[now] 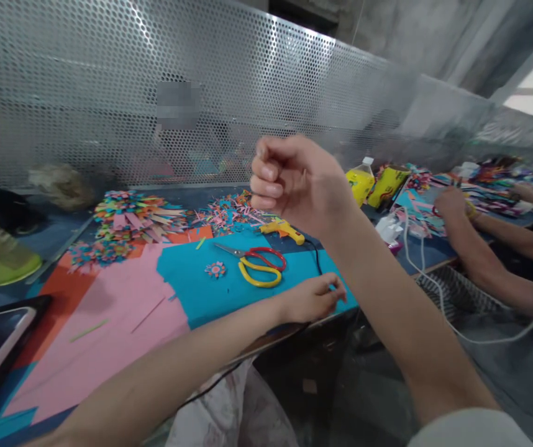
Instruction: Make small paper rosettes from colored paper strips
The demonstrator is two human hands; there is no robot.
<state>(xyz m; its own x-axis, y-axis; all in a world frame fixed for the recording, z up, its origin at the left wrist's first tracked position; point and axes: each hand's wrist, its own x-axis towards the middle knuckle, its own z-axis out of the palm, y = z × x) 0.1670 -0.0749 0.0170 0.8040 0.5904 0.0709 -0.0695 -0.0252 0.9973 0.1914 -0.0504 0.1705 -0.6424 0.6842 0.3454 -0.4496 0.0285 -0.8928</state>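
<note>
Now we look paused mid-step: our right hand hangs raised, fingers curled, contents unclear; our left hand bends over blue paper, its grip hidden. Left beyond it, scissors, then flower; grasping either calls for opened fingers.

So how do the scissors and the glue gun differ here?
The scissors have one red and one yellow handle; the glue gun is mainly yellow. The scissors lie nearer the wearer, well onto the blue sheet; the glue gun lies farther back, around the sheet's far edge. Both have yellow parts, and both lie unheld.
</note>
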